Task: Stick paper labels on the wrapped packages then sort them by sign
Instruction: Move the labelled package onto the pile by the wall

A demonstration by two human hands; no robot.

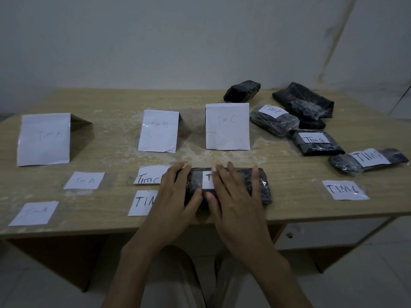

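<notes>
I am sitting in a dim, bare indoor room, likely a plain home or small-office corner as far as I can tell, with a worn light-wood desk (pixel 295 174) set against a blank whitish wall (pixel 155 41) marked by a streaky stain (pixel 333 43), and a pale tiled floor (pixel 367 276) beneath.

Sign Tim A (pixel 43 138), sign Tim B (pixel 159 131) and sign Tim C (pixel 227 126) stand in a row across the table (pixel 111 103). Labels (pixel 84 180) lie below them; packages (pixel 317 143) cluster upper right.
</notes>
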